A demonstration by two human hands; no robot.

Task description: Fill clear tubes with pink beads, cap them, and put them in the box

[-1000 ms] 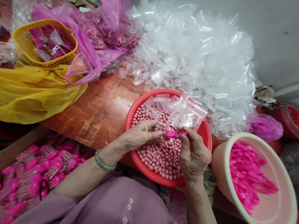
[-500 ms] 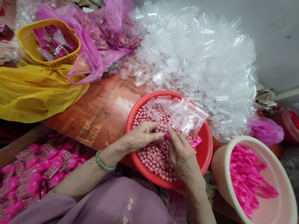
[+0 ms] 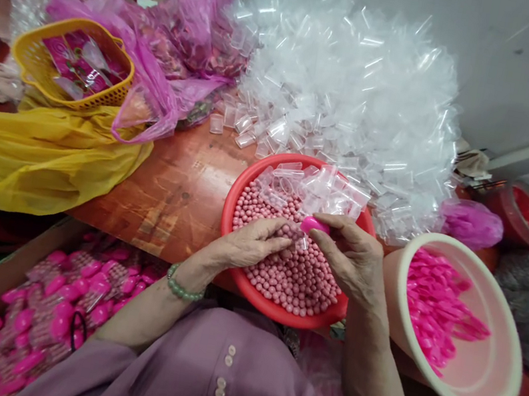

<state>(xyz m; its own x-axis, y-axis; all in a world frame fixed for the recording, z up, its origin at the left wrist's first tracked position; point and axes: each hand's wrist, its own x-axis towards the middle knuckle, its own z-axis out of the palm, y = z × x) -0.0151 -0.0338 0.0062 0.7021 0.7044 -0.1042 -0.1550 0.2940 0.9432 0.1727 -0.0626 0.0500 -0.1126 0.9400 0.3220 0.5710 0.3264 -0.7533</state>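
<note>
Over the red basin (image 3: 232,203), my left hand (image 3: 254,242) is closed around a small clear plastic tube (image 3: 293,232) with pink beads inside. My right hand (image 3: 356,254) pinches a bright pink plastic cap (image 3: 313,224) between thumb and fingers, at the tube's open end. Whether cap and tube touch, I cannot tell. Loose pink beads (image 3: 293,284) fill the basin below both hands. Several clear tubes (image 3: 329,192) lie on the beads at its far side.
A big heap of clear tubes (image 3: 353,91) rises behind the basin. Pink plastic parts lie in a pale tub (image 3: 494,371) at right. At left are a yellow basket (image 3: 101,100), a yellow cloth (image 3: 47,162) and a box of bead-filled pink pieces (image 3: 65,300).
My right hand has moved right and up, turning with the pink cap, which now shows plainly. My left hand stays almost in place with the tube. The view has shifted slightly.
</note>
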